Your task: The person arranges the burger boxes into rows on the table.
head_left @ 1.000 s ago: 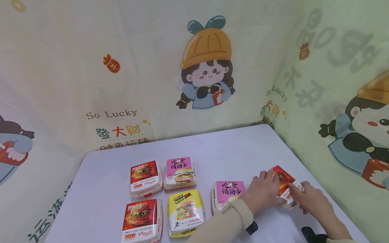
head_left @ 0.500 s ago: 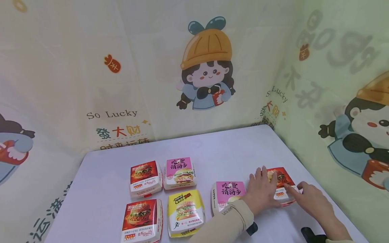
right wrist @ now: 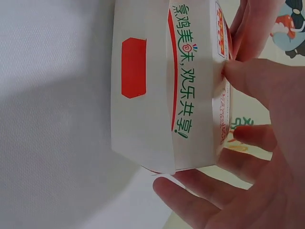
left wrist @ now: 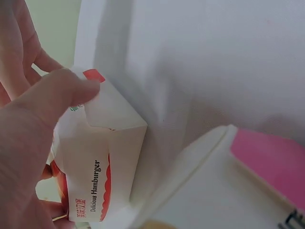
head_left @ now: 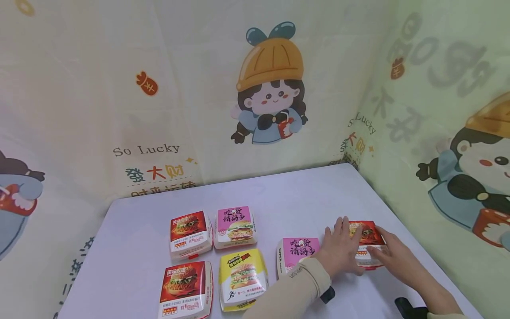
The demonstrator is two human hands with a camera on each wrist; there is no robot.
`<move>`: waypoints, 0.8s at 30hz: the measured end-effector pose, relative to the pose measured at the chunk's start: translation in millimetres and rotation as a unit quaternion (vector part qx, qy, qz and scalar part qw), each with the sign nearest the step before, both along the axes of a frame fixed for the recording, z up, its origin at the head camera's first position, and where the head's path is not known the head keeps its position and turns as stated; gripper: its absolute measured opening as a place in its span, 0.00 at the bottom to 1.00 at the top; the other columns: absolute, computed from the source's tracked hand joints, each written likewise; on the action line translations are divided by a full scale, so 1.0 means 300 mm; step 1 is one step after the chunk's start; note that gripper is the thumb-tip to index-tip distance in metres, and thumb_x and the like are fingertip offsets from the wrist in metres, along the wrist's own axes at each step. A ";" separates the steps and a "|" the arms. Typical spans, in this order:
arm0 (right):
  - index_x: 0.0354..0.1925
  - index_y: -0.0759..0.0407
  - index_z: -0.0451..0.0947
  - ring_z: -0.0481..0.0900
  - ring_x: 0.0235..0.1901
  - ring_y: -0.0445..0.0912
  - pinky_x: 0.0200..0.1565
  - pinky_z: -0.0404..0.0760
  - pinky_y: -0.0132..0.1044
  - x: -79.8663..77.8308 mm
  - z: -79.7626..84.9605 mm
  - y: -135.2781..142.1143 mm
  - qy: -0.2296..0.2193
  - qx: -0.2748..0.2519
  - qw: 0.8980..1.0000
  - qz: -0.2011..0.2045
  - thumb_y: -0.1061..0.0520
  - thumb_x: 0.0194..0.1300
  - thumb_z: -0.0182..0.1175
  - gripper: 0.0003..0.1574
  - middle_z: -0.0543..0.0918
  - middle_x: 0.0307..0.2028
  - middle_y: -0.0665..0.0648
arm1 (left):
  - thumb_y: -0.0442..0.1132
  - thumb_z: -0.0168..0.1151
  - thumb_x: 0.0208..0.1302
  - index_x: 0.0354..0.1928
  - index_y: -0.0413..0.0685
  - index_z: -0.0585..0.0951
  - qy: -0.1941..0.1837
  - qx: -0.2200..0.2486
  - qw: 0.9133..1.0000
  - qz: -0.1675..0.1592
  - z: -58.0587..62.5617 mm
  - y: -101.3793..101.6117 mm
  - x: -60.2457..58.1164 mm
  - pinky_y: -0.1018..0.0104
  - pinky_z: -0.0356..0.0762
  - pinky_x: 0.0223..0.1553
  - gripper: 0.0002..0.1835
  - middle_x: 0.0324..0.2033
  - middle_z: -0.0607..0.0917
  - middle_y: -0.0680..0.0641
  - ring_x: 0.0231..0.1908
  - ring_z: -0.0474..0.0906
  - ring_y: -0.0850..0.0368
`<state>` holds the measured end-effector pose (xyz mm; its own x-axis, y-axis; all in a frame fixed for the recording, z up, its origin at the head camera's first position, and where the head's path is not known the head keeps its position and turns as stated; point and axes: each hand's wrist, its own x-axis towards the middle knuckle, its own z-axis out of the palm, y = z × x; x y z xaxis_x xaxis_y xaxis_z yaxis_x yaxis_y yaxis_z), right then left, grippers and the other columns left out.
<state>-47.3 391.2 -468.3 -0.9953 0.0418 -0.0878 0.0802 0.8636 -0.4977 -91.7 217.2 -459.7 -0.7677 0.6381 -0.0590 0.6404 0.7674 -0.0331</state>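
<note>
A red-and-white hamburger box [head_left: 368,235] sits on the white table at the right, burger picture up. My left hand [head_left: 340,248] grips its left side; in the left wrist view its thumb [left wrist: 76,88] presses a front corner of the box [left wrist: 126,121], with fingers behind. My right hand [head_left: 400,254] holds the right side. Its thumb [right wrist: 238,76] lies at the top edge of the box [right wrist: 152,105] in the right wrist view, other fingers round the end. A pink hamburger box [head_left: 299,250] stands left of my left hand, partly covered by the sleeve.
To the left stand two red hamburger boxes [head_left: 190,232] [head_left: 185,288], another pink box [head_left: 236,226] and a yellow box [head_left: 244,279] in two rows. The table [head_left: 279,190] meets printed cloth walls [head_left: 199,110] at its back and right.
The red box between my hands has turned from slanted to nearly straight and shifted slightly left. My right hand has closed in along its right side. The other boxes stay put.
</note>
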 end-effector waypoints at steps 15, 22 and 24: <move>0.74 0.70 0.53 0.56 0.66 0.75 0.54 0.67 0.77 0.017 -0.023 -0.009 0.040 -0.051 0.994 0.088 0.58 0.52 0.72 0.59 0.49 0.74 0.74 | 0.72 0.67 0.49 0.74 0.69 0.56 0.031 0.000 0.999 -0.024 -0.003 -0.016 -0.021 0.67 0.71 0.65 0.52 0.71 0.64 0.53 0.69 0.60 0.59; 0.76 0.65 0.52 0.57 0.66 0.73 0.55 0.68 0.76 0.024 -0.048 -0.021 0.088 -0.031 0.990 0.110 0.57 0.47 0.77 0.65 0.47 0.76 0.69 | 0.73 0.67 0.49 0.71 0.68 0.61 0.048 0.013 0.998 -0.040 -0.003 -0.027 -0.047 0.78 0.74 0.55 0.49 0.61 0.69 0.54 0.57 0.65 0.62; 0.75 0.64 0.53 0.60 0.65 0.69 0.62 0.74 0.58 0.022 -0.049 -0.023 0.116 -0.009 0.986 0.116 0.58 0.46 0.77 0.65 0.50 0.76 0.68 | 0.72 0.67 0.49 0.70 0.67 0.62 0.054 0.021 0.997 -0.046 0.003 -0.033 -0.056 0.81 0.75 0.51 0.48 0.57 0.70 0.54 0.55 0.65 0.63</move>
<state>-40.8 384.2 -483.1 -0.9710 -0.1898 0.1451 -0.2373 0.8362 -0.4944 -108.5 207.2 -458.7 -0.7065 0.7060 0.0487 0.7023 0.7080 -0.0748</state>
